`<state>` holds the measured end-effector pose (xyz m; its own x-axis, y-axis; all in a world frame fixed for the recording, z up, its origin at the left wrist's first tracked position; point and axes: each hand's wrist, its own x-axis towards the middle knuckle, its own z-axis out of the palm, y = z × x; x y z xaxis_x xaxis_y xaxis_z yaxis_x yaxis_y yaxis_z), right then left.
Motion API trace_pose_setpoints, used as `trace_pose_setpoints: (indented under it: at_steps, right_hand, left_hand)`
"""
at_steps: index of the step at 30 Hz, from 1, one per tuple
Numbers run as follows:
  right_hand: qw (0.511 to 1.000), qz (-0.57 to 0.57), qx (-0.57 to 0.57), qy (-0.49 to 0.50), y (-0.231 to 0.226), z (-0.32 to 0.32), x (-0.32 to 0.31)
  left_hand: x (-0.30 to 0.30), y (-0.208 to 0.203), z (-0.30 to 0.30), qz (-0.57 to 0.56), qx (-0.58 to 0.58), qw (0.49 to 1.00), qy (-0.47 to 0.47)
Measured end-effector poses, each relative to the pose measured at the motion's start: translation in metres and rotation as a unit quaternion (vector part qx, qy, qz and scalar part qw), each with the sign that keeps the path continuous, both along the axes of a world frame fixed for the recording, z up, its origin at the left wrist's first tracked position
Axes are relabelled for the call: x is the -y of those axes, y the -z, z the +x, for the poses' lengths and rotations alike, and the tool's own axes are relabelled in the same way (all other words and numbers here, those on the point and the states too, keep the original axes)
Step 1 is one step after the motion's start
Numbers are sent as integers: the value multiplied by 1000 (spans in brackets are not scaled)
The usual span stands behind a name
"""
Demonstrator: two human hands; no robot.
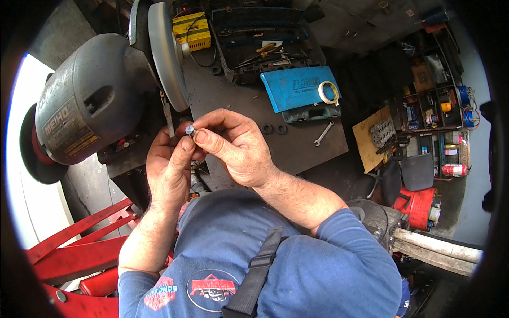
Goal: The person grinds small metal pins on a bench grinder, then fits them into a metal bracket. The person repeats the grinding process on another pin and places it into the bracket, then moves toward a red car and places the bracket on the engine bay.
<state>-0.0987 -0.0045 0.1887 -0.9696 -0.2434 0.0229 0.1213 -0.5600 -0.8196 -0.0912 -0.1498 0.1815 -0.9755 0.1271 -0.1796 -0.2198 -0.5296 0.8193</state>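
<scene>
Grinder [101,95] left, toolbox [270,42] behind, wrench [323,133] right on bench [302,153].

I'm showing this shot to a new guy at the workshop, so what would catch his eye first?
Probably the big grey bench grinder at upper left, its pale wheel edge-on. Just below the wheel, the left hand and right hand pinch a small round metal piece together. Beyond them a blue tool case lid lies on the dark bench.

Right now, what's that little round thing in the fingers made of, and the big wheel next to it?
The little round thing, pinched by both the left hand and the right hand, looks like metal: its end is shiny and bluish-grey. The big wheel on the grinder seems to be grinding stone: pale grey, dull, no shine. The grinder's body looks like painted metal, scuffed.
</scene>
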Motion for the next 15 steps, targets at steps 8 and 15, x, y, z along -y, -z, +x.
trace_pose_setpoints:
  at_steps: [8, 15]
  right_hand:
    - [992, -28, 126, -18, 2, -11, 6]
    - [982, -92, 166, -7, 7, -16, 14]
  left_hand:
    - [-2, 6, -7, -5, 27, 1000, -7]
    - [-4, 6, -10, -17, 25, 999, -22]
